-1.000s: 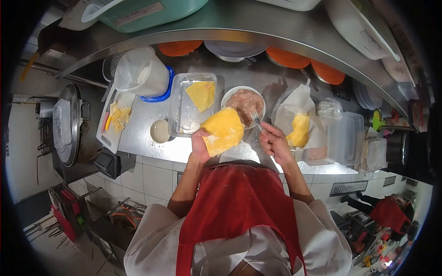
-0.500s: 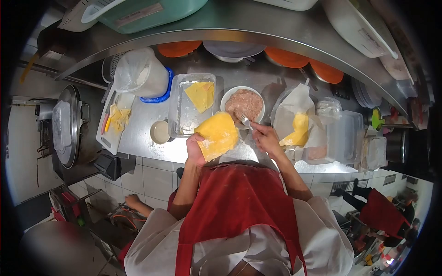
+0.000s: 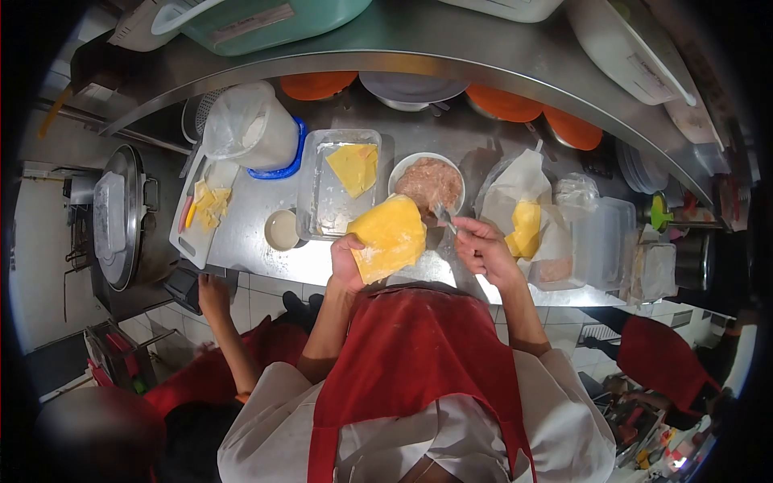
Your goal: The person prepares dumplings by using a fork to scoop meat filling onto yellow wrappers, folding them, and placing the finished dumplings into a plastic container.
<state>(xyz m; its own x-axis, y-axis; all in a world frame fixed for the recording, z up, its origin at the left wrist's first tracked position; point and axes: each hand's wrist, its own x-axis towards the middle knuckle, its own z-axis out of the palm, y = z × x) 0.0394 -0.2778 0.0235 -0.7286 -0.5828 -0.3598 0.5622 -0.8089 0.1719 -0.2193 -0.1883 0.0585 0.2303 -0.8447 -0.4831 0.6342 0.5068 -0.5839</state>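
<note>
My left hand [image 3: 348, 262] grips a floury yellow dough sheet [image 3: 389, 238] by its left edge. That sheet hangs just in front of a white bowl [image 3: 462, 187] and overlaps its near rim. Pinkish minced meat [image 3: 428, 179] fills the bowl. Between the fingers of my right hand [image 3: 485, 248] is a fork [image 3: 445, 218], its tines at the meat's near right side. A clear tray [image 3: 322, 217] left of the bowl holds another yellow dough sheet [image 3: 354, 167]. On white paper to the right lies a folded yellow dough piece [image 3: 525, 229].
A small round dish [image 3: 282, 231] stands near the tray. Further left are a white board [image 3: 183, 235] with dough scraps and a lined white tub [image 3: 274, 138]. Clear containers [image 3: 608, 241] stand right. Another person's arm [image 3: 221, 310] reaches in at lower left; a shelf [image 3: 451, 60] overhangs the back.
The fork has shifted slightly right and nearer the bowl's front edge, and my right-hand fingers have spread more. The person at lower left has come further into view, arm reaching forward.
</note>
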